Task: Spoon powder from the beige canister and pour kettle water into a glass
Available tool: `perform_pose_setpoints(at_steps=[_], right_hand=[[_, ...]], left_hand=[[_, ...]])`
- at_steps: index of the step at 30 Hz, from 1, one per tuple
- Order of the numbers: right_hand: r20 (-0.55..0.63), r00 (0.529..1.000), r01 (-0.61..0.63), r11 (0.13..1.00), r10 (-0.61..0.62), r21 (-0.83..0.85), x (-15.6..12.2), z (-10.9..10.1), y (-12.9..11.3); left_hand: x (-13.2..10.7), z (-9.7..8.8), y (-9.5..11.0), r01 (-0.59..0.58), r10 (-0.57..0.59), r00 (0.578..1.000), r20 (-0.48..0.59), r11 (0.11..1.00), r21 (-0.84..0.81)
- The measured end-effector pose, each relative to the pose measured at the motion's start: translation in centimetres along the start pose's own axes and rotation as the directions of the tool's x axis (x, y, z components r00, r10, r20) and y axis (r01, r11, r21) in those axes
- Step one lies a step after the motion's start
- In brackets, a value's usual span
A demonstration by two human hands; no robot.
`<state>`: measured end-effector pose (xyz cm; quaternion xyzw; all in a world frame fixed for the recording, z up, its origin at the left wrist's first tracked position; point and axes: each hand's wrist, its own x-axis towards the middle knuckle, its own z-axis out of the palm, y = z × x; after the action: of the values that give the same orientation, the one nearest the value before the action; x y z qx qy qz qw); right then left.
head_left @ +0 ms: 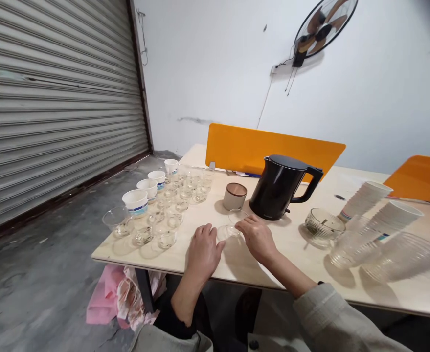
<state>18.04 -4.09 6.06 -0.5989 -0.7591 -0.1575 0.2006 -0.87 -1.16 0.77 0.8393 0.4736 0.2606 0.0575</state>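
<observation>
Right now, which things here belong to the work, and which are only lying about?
In the work: left hand, right hand, clear glass cup, rows of glasses, white paper cups.
Lying about: black kettle, stacked paper cups, wall fan.

I'm in a bare, garage-like unit: a steel roller shutter [60, 107], concrete floor [34, 288], wall fan [321, 29] and orange desk dividers [273, 149].

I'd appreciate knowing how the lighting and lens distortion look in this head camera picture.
In the head view, soft light leaves faint shadows beside the black kettle; the roller shutter bows with wide-angle distortion; the stacked clear plastic cups lean outward at the edge.
</observation>
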Motion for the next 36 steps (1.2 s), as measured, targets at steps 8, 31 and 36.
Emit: perform_pose_setpoints(at_steps=[8,31,36], right_hand=[[-0.087,0.996,0.007,0.993,0.004,0.121,-0.3,-0.1,0.8],[0.165,0.901,-0.433,0.855,0.402,0.286,11.4,4.8,9.0],[0.092,0.89,-0.449,0.825,0.446,0.344,11.7,6.2,9.0]], left_hand=[[0.0,0.3,-0.1,0.008,-0.008,1.0,-0.007,1.0,-0.028],[0.2,-0.2,0.1,0.06,-0.057,0.998,0.034,0.996,-0.073],[0.2,-0.2,0.1,0.059,-0.057,0.998,0.029,0.995,-0.081]])
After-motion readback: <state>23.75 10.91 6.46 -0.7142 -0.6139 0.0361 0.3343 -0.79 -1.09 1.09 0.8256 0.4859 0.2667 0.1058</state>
